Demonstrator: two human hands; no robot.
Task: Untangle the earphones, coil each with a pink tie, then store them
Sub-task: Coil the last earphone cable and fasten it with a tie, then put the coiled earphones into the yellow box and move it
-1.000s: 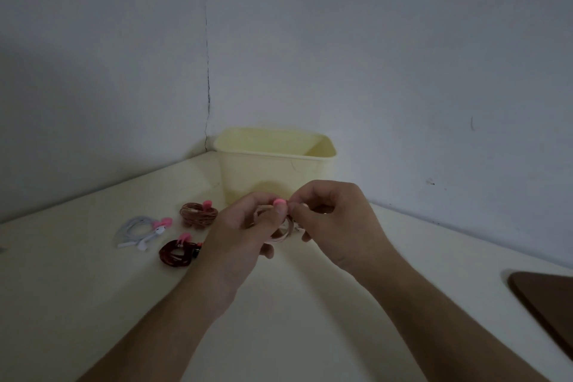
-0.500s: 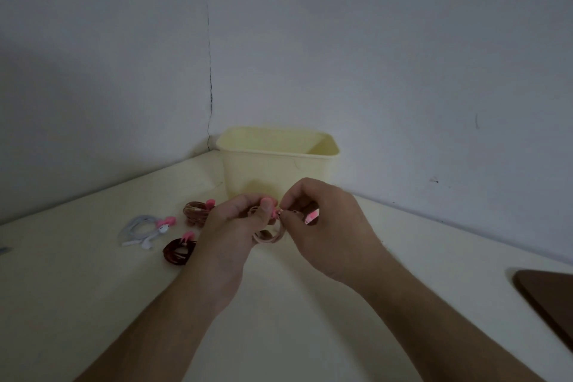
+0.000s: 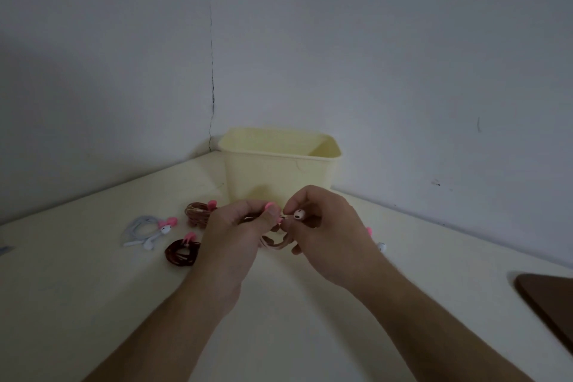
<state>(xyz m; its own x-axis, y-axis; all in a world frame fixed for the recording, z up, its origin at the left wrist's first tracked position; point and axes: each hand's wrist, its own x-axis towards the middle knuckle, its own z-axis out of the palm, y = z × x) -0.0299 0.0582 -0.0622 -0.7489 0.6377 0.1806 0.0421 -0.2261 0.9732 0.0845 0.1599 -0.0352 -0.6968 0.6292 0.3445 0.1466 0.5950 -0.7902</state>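
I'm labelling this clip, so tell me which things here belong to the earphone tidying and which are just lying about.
Part of the job:
pale coil, held by left hand and right hand
white coil
brown coil
dark red coil
yellow bin

Just lying about:
dark board at the table's right edge

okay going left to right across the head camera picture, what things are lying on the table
White coiled earphones → dark red coil → brown coil → left hand → right hand holding the pale pink earphones → dark brown board.
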